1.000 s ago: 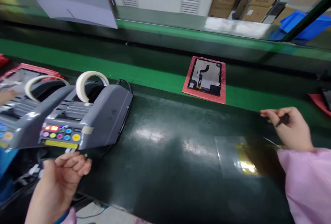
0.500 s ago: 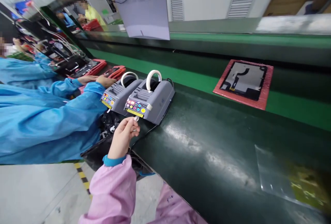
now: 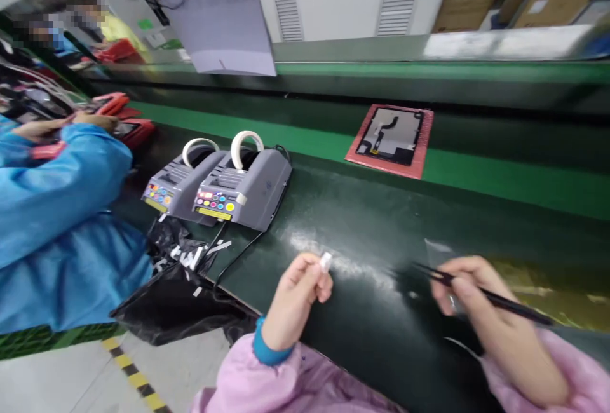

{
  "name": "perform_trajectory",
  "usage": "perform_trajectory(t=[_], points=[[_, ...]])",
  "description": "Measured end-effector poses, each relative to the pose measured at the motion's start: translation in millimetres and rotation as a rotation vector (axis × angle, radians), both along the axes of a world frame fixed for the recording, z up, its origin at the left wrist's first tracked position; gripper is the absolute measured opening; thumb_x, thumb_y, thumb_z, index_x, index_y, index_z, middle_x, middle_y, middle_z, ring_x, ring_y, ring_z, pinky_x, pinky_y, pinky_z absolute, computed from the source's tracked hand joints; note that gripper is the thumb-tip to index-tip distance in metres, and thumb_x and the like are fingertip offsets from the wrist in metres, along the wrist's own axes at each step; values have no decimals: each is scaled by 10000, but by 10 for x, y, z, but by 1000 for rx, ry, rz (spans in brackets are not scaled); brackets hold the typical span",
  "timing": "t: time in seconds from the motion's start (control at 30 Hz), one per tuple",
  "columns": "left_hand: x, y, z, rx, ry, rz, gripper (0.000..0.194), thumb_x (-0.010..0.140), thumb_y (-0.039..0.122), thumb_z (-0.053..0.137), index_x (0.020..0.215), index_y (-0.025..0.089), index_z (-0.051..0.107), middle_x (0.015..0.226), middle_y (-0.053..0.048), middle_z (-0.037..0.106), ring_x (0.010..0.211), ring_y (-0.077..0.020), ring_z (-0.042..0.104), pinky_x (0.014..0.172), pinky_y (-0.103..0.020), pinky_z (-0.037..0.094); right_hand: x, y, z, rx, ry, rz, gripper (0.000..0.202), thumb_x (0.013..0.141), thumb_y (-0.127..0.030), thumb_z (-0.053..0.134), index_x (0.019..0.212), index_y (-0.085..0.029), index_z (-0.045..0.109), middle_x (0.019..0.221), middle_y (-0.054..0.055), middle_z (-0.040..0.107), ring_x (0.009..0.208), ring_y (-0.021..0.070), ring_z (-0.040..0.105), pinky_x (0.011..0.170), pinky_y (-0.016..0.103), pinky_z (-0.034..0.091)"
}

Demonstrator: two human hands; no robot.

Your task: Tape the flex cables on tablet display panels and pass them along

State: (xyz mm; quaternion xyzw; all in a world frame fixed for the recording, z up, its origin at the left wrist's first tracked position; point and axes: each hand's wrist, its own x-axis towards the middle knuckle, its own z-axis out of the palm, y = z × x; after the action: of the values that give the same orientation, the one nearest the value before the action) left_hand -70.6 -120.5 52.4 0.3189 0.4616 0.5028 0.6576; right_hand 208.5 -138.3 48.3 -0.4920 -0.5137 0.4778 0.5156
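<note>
Between thumb and fingers, my left hand pinches a small piece of white tape above the dark green bench. On the right, my right hand grips black tweezers, their tips pointing left and a little apart. Beneath and beside that hand lies a clear plastic bag, partly covered by it, with a yellow transparent sheet to its right. Two grey tape dispensers with white tape rolls stand left of my left hand.
A flat panel with a black edge lies on a pink bubble sheet at the back. A black bag with tape scraps hangs at the bench's front edge. At left, a co-worker's blue sleeve reaches over red-wrapped items.
My left hand has moved right, away from the dispenser's front, carrying the tape piece. My right hand with the tweezers has come into view. The whole view has shifted rightward.
</note>
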Motion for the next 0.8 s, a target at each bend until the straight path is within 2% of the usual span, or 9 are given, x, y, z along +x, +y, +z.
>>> perform_trajectory(t=[0.07,0.17,0.37,0.53,0.6,0.67,0.77,0.8], points=[[270,-53,-69,-22,-87,-105,480,820,562,827,809,188,526,627,69,467,562,-82,454,564,-234,337,-255,-33,33,-16,37,42,204,1041,-452,573,972,-270,632,747,19,696,572,172,639,590,321,553],[476,-84,-105,5,-105,-175,455,866,560,789,819,188,533,635,60,487,577,-84,451,589,-244,337,-426,-75,56,-29,129,69,200,1050,-449,568,978,-268,613,767,1,710,599,146,654,615,290,560],[535,-84,-112,35,-60,-250,434,907,571,741,836,186,555,626,57,495,578,-86,435,587,-245,334,-423,-139,45,-53,259,90,175,1060,-419,570,990,-259,590,812,-11,720,637,119,657,638,265,556],[542,-118,-182,110,-18,-294,360,969,523,680,879,188,582,656,47,501,599,-94,451,597,-244,361,-465,-116,36,-92,281,107,199,1036,-440,612,984,-248,610,812,-3,717,640,127,666,643,278,551],[538,-126,-197,223,61,-291,277,1009,446,645,896,196,610,688,33,513,630,-101,471,624,-249,388,-509,-93,-12,-143,333,114,248,1028,-484,604,988,-240,626,767,-4,693,613,134,652,628,289,541],[522,-121,-183,442,128,-255,216,1031,358,617,874,211,624,728,17,512,677,-114,500,656,-259,417,-547,-58,-89,-224,401,77,310,1016,-533,596,975,-230,642,702,-13,642,579,136,617,589,284,512],[475,-87,-111,875,96,-338,198,1038,314,585,866,232,636,743,2,492,694,-135,533,664,-280,462,-503,-1,-200,-347,491,-119,338,938,-562,688,938,-226,651,725,-15,610,561,122,575,537,261,469],[458,-71,-83,966,88,-377,174,1042,309,569,901,241,646,730,3,494,675,-137,531,655,-285,468,-439,11,-217,-367,500,-175,343,916,-565,710,945,-227,658,745,-12,613,555,118,568,533,261,467]])
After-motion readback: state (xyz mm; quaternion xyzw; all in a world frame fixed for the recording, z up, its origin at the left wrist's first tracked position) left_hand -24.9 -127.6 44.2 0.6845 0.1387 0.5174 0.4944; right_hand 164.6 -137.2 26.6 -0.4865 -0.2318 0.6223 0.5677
